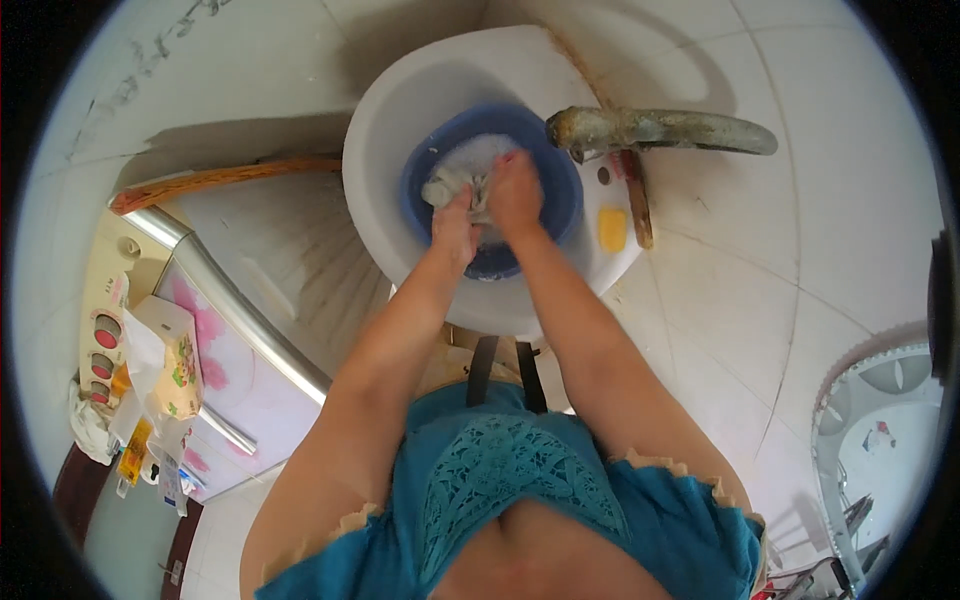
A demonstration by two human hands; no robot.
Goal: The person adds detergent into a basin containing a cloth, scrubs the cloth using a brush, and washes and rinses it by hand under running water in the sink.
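Observation:
A blue plastic basin [559,195] sits inside a white sink [375,112] and holds water with white suds [491,146]. Both of my hands are in the basin, over a wet, pale piece of cloth [444,185]. My left hand [454,225] grips the cloth on its left part. Slightly blurred, my right hand [515,193] is closed on the cloth's right part, close to the left one. The lower part of the cloth is hidden by my hands and the suds.
On the sink's right rim lies a yellow bar of soap [612,229]. A stained faucet [660,129] juts over the basin's right edge. To the left stands a washing machine [247,360] with packets [180,375] on it. A mirror or shelf unit [825,420] hangs at right.

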